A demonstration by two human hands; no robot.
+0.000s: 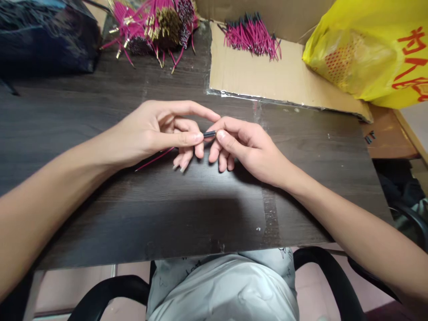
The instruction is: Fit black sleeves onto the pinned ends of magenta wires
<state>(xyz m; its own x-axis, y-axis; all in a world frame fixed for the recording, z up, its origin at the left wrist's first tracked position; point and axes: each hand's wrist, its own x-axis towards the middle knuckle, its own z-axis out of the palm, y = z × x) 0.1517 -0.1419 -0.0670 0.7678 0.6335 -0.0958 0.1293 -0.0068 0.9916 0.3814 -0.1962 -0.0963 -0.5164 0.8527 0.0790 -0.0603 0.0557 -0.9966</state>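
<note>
Between my two hands, above the dark table (pixel 200 209), is a short black sleeve (pixel 209 133). My left hand (pixel 160 129) pinches its left end between thumb and fingers. A thin magenta wire (pixel 154 160) trails out below that hand to the lower left. My right hand (pixel 249 145) has thumb and index finger closed on the sleeve's right end, where a tiny gold-coloured bit shows at the thumb tip. The left index fingertip reaches across to the right index finger. How far the wire runs into the sleeve is hidden by the fingers.
Magenta wires with gold-coloured ends (pixel 163 26) lie bundled at the back. On a cardboard sheet (pixel 254 82) sits a pile of magenta wires with black ends (pixel 252 38). A dark bag (pixel 47 38) stands back left, a yellow plastic bag (pixel 368 49) back right.
</note>
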